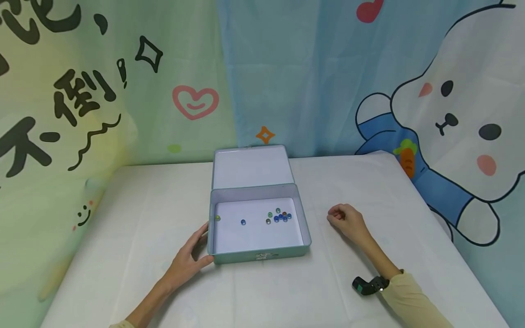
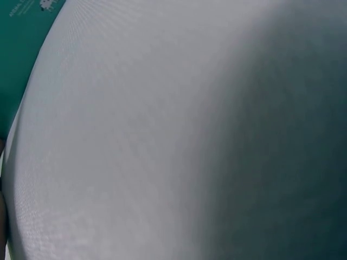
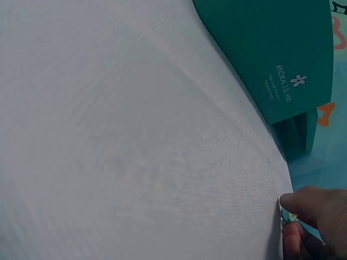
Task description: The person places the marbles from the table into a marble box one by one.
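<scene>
A shallow green tin box (image 1: 262,256) stands with its lid (image 1: 252,168) tipped back. Inside, several glass marbles cluster toward the right: blue ones, green ones and a brownish one. One blue marble (image 1: 243,222) lies left of them, and a yellow-green marble (image 1: 218,218) is by the left wall. My left hand (image 1: 186,262) rests against the box's left side, thumb near the front corner. To the right of the box, my right hand (image 1: 348,223) is low over the table. In the right wrist view its thumb and fingers pinch a shiny greenish marble (image 3: 289,215), partly hidden.
A white cloth covers the table (image 1: 164,205). Behind it hangs a printed curtain (image 1: 287,82) with a cartoon bear on the right. A black strapped device (image 1: 369,285) sits on the right wrist. The left wrist view shows mostly cloth and the box's green side (image 2: 24,59).
</scene>
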`<state>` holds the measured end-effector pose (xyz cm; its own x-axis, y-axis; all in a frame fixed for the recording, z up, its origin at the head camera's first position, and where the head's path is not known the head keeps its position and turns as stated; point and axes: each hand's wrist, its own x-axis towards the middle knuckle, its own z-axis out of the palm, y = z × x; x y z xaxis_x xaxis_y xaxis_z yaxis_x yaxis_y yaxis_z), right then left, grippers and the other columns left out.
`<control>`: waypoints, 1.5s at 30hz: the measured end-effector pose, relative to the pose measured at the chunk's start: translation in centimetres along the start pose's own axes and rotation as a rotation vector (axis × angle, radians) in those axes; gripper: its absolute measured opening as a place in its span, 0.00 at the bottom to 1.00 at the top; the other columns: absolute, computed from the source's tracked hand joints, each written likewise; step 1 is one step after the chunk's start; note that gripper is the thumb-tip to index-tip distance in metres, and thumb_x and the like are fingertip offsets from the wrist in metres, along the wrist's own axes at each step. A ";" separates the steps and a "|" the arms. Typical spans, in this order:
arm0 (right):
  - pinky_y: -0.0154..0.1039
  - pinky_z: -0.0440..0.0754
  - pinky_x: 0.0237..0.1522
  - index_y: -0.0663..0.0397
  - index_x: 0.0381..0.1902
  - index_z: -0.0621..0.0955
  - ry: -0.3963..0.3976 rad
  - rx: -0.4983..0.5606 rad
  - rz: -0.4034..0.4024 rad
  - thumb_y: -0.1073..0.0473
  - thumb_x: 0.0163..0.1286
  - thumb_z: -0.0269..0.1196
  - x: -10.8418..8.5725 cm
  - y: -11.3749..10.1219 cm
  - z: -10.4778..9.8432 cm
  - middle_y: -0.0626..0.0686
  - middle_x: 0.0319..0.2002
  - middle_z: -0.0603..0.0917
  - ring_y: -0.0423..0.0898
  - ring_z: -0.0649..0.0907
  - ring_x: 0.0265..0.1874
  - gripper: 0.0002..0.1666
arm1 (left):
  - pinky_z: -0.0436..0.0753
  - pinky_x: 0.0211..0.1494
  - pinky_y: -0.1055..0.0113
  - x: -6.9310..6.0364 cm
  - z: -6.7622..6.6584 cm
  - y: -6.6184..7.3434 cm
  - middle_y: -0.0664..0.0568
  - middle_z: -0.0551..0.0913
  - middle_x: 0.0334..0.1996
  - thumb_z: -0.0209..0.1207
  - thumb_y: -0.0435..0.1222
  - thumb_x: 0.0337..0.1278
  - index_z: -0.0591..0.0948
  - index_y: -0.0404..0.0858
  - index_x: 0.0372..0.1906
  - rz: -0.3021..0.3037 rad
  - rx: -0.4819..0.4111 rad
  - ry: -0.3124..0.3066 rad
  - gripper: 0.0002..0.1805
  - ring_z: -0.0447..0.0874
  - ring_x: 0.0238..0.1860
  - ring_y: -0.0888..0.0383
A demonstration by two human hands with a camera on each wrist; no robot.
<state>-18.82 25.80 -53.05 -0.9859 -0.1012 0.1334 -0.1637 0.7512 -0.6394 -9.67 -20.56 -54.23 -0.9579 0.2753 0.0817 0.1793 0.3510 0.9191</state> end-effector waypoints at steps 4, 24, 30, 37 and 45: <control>0.28 0.75 0.31 0.62 0.37 0.82 -0.004 -0.011 -0.015 0.65 0.61 0.67 -0.2 0.1 0.0 0.55 0.32 0.80 0.37 0.76 0.29 0.07 | 0.60 0.70 0.33 0.0 0.0 0.0 0.49 0.59 0.75 0.67 0.33 0.53 0.54 0.59 0.76 0.002 -0.001 -0.003 0.49 0.66 0.69 0.39; 0.33 0.72 0.31 0.61 0.47 0.77 -0.006 -0.008 -0.035 0.58 0.75 0.54 -0.2 0.6 -0.1 0.56 0.32 0.82 0.41 0.73 0.29 0.12 | 0.60 0.69 0.31 -0.1 0.0 0.3 0.48 0.60 0.75 0.67 0.34 0.52 0.55 0.61 0.75 -0.018 0.014 0.006 0.49 0.66 0.70 0.40; 0.31 0.73 0.32 0.60 0.47 0.78 0.003 0.036 -0.014 0.57 0.74 0.55 -0.1 1.0 -0.2 0.56 0.34 0.82 0.37 0.74 0.29 0.12 | 0.60 0.68 0.31 -0.1 0.0 0.1 0.48 0.60 0.75 0.67 0.34 0.52 0.54 0.59 0.75 -0.014 0.012 0.006 0.49 0.66 0.70 0.40; 0.29 0.73 0.34 0.60 0.49 0.77 -0.028 0.066 0.036 0.53 0.75 0.54 0.1 1.5 -0.3 0.55 0.36 0.81 0.36 0.73 0.30 0.16 | 0.61 0.68 0.30 -0.1 -0.1 0.2 0.48 0.60 0.75 0.67 0.33 0.52 0.54 0.58 0.76 0.002 0.004 -0.001 0.49 0.66 0.70 0.40; 0.26 0.74 0.35 0.63 0.49 0.75 -0.041 0.094 0.102 0.52 0.74 0.56 0.2 1.6 -0.3 0.57 0.39 0.80 0.36 0.74 0.33 0.18 | 0.60 0.68 0.30 -0.2 -0.1 0.3 0.48 0.59 0.75 0.67 0.33 0.53 0.54 0.60 0.75 -0.004 0.000 -0.008 0.49 0.65 0.71 0.40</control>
<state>-19.23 27.17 -53.79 -0.9979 -0.0554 0.0341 -0.0630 0.6945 -0.7167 -9.45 -20.60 -53.95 -0.9569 0.2806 0.0752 0.1756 0.3524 0.9192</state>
